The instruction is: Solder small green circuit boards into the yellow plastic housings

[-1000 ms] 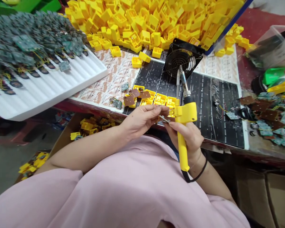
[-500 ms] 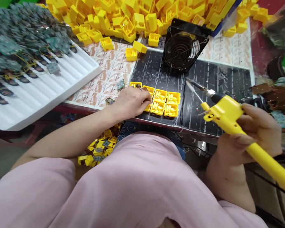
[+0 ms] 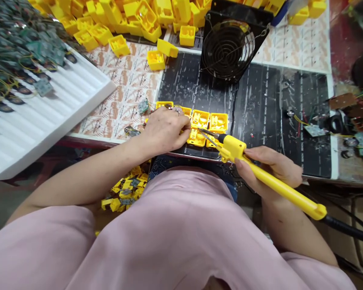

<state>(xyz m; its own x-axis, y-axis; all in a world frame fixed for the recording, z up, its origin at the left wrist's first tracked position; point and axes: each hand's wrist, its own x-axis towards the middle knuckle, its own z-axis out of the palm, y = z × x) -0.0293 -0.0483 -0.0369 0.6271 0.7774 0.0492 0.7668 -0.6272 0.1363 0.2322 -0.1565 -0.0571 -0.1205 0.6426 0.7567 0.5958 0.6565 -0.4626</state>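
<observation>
Red workbench (image 3: 346, 48) under a black mat (image 3: 260, 104), printed paper sheets (image 3: 124, 96) and a white foam tray (image 3: 27, 125). Yellow housings (image 3: 208, 121) in tight rows on the mat, near a caged fan (image 3: 228, 46); loose circuit boards (image 3: 314, 130) toward the right.

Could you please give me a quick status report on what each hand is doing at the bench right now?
Left hand curled over yellow plastic housings, partly covering them. Right hand gripping yellow soldering iron. Iron tip at the housings; contact unclear.
</observation>
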